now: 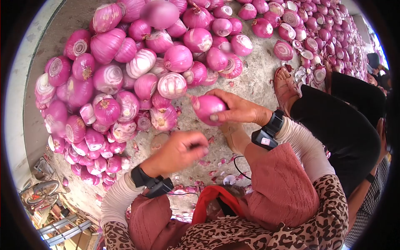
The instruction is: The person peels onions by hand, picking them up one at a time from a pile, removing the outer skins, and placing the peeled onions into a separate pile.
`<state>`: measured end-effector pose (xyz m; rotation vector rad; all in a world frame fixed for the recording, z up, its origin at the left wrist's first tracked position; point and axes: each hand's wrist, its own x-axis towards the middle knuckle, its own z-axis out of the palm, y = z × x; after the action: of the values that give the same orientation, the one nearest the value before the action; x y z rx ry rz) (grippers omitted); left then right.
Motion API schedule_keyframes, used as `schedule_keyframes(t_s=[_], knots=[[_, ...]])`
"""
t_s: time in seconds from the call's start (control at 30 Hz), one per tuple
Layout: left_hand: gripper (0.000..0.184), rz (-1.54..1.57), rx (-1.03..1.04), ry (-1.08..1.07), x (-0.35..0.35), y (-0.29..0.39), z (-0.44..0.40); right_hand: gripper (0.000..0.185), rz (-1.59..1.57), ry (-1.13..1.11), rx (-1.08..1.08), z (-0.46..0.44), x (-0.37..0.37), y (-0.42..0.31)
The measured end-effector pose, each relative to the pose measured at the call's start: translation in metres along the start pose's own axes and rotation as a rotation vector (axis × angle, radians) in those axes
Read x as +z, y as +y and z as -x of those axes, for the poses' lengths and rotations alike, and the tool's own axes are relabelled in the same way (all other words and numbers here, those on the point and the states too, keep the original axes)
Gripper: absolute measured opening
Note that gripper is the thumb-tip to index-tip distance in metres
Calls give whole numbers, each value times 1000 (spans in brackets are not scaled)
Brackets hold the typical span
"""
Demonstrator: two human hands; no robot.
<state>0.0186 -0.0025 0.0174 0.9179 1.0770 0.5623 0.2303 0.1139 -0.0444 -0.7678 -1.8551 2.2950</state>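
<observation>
A purple-red onion (209,109) with its dry neck pointing left rests in my right hand (239,107), fingers over its top and thumb on its near side. My left hand (179,152) is apart from it, lower and to the left, curled closed and slightly blurred. Whatever may be inside that hand is hidden. Just beyond both hands lies a large heap of onions (178,58), some with skin on, some cut at the end with pale rings showing. One onion (159,14) at the top of the heap is smeared, apparently in motion.
A second spread of onions (329,37) covers the floor at the upper right. Another person's sandaled foot (286,85) and dark-trousered leg (333,118) are on my right. Skin scraps litter the concrete floor (254,62). A bicycle (39,193) stands at lower left.
</observation>
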Motion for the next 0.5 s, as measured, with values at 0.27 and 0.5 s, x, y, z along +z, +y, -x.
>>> schedule_keyframes(t_s=[0.27, 0.5], knots=[[9, -305, -7, -132, -2, -25, -2, 61, 9, 101, 168, 24, -32, 6], [16, -522, 139, -51, -17, -62, 0, 42, -772, 643, -38, 30, -131, 12]])
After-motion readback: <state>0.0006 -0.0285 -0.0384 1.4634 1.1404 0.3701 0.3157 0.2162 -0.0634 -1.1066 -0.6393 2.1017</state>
